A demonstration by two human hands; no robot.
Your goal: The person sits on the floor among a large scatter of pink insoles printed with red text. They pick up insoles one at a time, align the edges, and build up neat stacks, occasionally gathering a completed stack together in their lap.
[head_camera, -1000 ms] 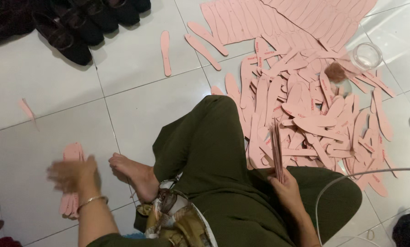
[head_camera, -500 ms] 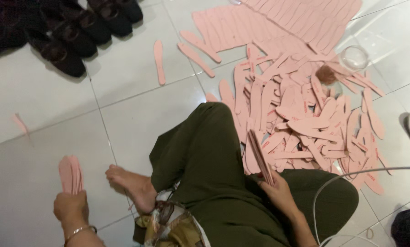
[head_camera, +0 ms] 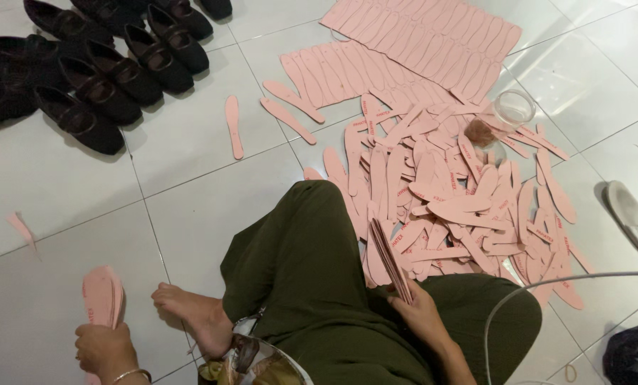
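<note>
Two small stacks of thin pink insoles are gathered so far. The left hand (head_camera: 105,349) grips one upright stack (head_camera: 102,296) near the bare foot (head_camera: 190,314); black shoes (head_camera: 98,64) stand in rows above. The right hand (head_camera: 422,314) clasps a second, fanned stack (head_camera: 390,260) against the green trouser leg (head_camera: 312,278). Most still lie loose in a flat, flexible heap (head_camera: 461,192), beside neat rows (head_camera: 433,36) and a clear jar (head_camera: 512,108).

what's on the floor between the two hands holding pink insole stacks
In the head view, between left hand and right hand: a bare foot and olive-trousered leg.
</note>
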